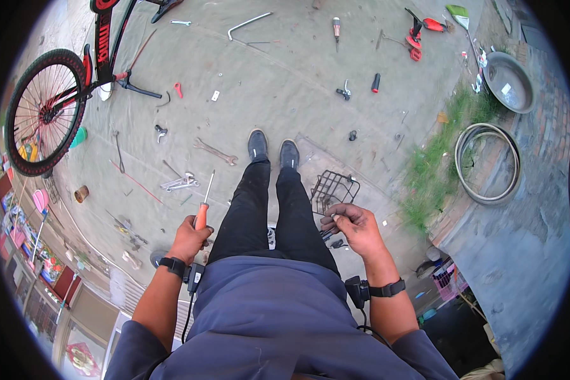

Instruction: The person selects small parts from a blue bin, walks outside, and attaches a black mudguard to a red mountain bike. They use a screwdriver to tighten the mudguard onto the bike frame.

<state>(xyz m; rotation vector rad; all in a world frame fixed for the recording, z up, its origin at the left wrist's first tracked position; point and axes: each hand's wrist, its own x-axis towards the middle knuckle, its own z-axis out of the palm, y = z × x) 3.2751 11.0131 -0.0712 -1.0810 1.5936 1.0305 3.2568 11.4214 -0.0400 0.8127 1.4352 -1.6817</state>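
Observation:
My left hand is wrapped round the orange handle of a screwdriver, its bare shaft pointing away from me. My right hand is closed, thumb against the curled fingers; whatever lies between them, if anything, is too small to make out. Just beyond that hand a black wire basket rests on the ground. Between my left hand and my legs' far end lie several spanners and a large open-ended wrench.
A bicycle stands at the far left. Scattered across the ground are a second screwdriver, a bent metal bar, a black grip and a brake lever. To the right, a metal basin and wheel rims lie near grass.

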